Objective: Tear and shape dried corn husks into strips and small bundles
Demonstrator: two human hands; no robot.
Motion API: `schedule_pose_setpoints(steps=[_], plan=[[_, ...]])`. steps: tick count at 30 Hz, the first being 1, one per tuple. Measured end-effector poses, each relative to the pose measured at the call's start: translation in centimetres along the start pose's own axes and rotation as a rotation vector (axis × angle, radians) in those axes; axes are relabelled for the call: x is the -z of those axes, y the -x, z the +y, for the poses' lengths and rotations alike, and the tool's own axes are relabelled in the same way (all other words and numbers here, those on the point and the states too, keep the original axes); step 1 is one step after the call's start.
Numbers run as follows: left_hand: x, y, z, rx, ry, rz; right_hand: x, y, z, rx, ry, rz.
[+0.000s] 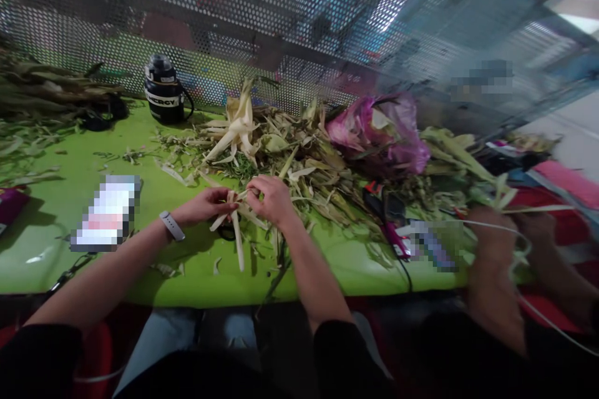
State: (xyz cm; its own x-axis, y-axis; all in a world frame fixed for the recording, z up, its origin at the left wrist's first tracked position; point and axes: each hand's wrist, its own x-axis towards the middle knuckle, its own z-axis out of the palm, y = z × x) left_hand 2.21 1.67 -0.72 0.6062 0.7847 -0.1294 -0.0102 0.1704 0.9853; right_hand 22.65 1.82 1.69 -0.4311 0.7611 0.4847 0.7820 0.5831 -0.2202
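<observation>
Evidently, on the near side of the husk pile (327, 190), the left hand (214, 204) pinches the bundle of pale strips (235, 219) at its middle while the right hand (271, 198), nearer the pile, seems to pinch the bundle's right side, the longest strip (239, 247) pointing away from the pile.

The bare left hand (210, 204) partly hides pale, flat husk strips (238, 243); the left edge crops a glossy purple packet (11, 207).
</observation>
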Motion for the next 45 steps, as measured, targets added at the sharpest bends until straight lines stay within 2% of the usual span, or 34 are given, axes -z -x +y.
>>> schedule_pose_setpoints(steps=[3,5,8,11,14,16,19,22,26,30,33,38,42,45], plan=[[0.3,-0.2,-0.2,0.009,0.058,0.054,-0.4,0.0,0.3,-0.103,0.001,0.031],[0.5,-0.3,-0.4,0.015,0.132,0.123,-0.4,0.0,0.4,-0.118,-0.006,0.09],[0.9,-0.5,-0.6,0.001,0.233,0.206,0.2,0.1,0.1,-0.006,-0.033,0.123],[1.2,-0.6,-0.6,-0.02,0.308,0.25,0.9,0.1,-0.2,0.187,-0.062,-0.006],[1.4,-0.8,-0.8,-0.058,0.343,0.276,0.8,-0.1,-0.3,0.298,-0.093,-0.129],[1.5,-0.9,-0.9,-0.084,0.344,0.282,0.4,-0.2,-0.3,0.328,-0.116,-0.118],[1.4,-1.0,-1.1,-0.102,0.309,0.277,-0.5,-0.4,-0.2,0.346,-0.17,-0.034],[1.1,-0.8,-0.8,-0.119,0.197,0.249,-1.4,-0.4,-0.3,0.326,-0.229,0.053],[0.8,-0.3,0.1,-0.115,0.038,0.174,-2.2,-0.3,-0.7,0.207,-0.255,0.168],[0.7,-0.1,0.6,-0.14,0.031,0.139,-2.6,-0.2,-1.2,0.071,-0.288,0.157],[0.7,-0.2,0.3,-0.136,0.081,0.133,-2.6,-0.2,-1.3,0.019,-0.266,0.149],[1.0,-0.6,-0.3,-0.079,0.31,0.185,-2.1,-0.1,-1.0,0.065,-0.238,0.18],[1.4,-0.9,-0.5,-0.174,0.428,0.287,-1.6,0.0,-0.6,0.182,-0.204,0.184],[1.4,-1.0,-0.4,-0.208,0.456,0.321,-1.5,-0.1,-0.4,0.159,-0.166,0.2]])
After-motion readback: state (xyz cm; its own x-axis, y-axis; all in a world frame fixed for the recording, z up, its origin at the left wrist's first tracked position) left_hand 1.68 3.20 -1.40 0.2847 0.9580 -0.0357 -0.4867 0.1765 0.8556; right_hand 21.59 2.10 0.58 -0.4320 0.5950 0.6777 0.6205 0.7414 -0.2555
